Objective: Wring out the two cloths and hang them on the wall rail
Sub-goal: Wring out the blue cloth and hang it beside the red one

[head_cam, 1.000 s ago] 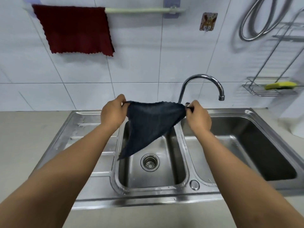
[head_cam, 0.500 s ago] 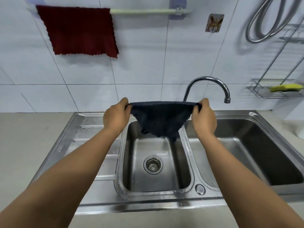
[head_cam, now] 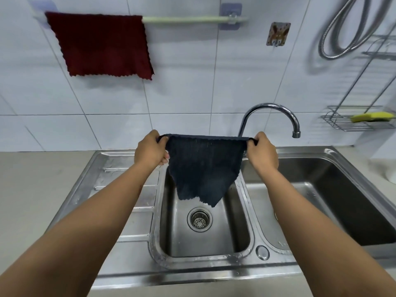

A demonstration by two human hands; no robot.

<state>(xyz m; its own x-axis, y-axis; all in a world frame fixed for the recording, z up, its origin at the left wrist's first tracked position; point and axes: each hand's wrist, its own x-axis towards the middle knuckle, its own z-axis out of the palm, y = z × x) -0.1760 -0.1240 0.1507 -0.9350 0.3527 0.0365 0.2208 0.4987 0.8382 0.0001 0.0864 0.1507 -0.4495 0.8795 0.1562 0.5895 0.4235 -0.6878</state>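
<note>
Holding dark cloth (head_cam: 203, 168) stretched over sink (head_cam: 205, 236): left hand (head_cam: 150, 151), right hand (head_cam: 262, 152) each pinching top corner. Red cloth (head_cam: 102, 45) already hanging on rail (head_cam: 188, 19). Aiming at bare stretch, 12 o'clock; keeping top edge taut, draping evenly.

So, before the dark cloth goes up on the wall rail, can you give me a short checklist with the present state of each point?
1. Both top corners held: ok. The left hand and right hand each pinch one corner of the dark cloth.
2. Top edge spread flat: ok, it is stretched straight between the hands.
3. Free space on the wall rail: ok, the part to the right of the red cloth is bare.
4. Red cloth already hung: ok.
5. Dark cloth wrung enough: cannot tell; no drips are visible.
6. Tap clear of the lifting path: cannot tell, it stands just behind the cloth.
</note>
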